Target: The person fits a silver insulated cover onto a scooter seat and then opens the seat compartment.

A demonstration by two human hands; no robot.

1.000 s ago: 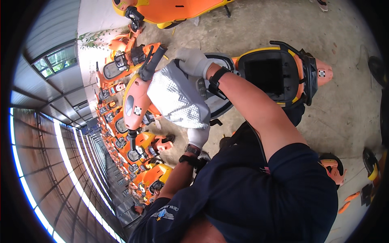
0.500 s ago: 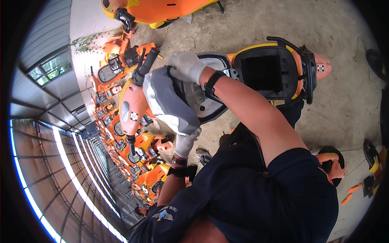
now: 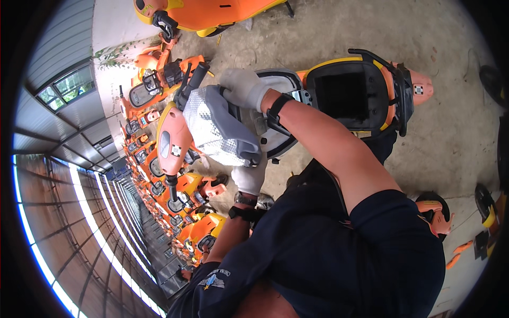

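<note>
My right hand, in a white glove, curls over the upper edge of a pliable piece with a silvery dimpled face and a grey face. My left hand, also gloved, grips its lower end, with fingers partly hidden underneath. The piece lies bunched against the handlebar and pink front panel of an orange scooter. Beside my right hand is a grey-lined tray in the scooter, and right of that an open black compartment with yellow trim.
A large orange-yellow scooter body lies at the top. Rows of orange scooters stretch along the left on the concrete floor. Loose orange parts and a black tyre are at the right. A distant person shows at lower left.
The silvery piece has flexed: more grey showed half a second ago, and now the silver face shows again. My right hand has moved slightly down and left, still on its edge.
</note>
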